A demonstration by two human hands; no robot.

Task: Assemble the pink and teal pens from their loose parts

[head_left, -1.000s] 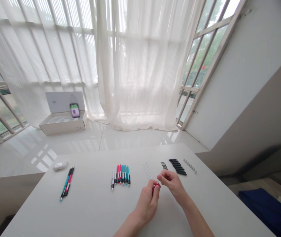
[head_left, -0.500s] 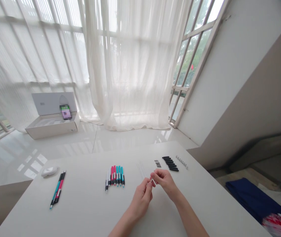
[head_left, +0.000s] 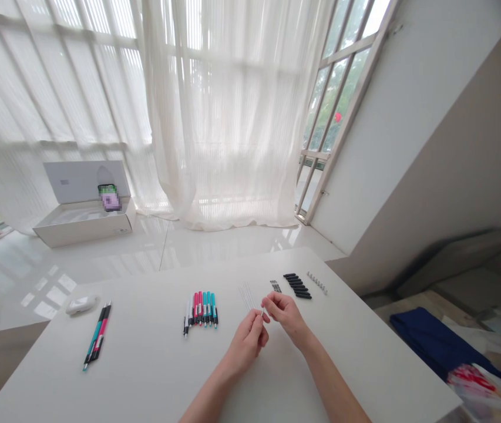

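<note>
2 hands (head_left: 245, 343), 7 pens (head_left: 200, 311) in a row, 3 pens (head_left: 97, 335) together, 1 white box (head_left: 85, 234)

On the table (head_left: 144, 364), left to right: earbud case (head_left: 81, 305), two loose pens (head_left: 97, 335), row of pens (head_left: 200, 311), thin refills (head_left: 247, 296), short tubes (head_left: 297, 285), springs (head_left: 317, 282). Behind the table, on the floor: open box (head_left: 83, 226).
</note>
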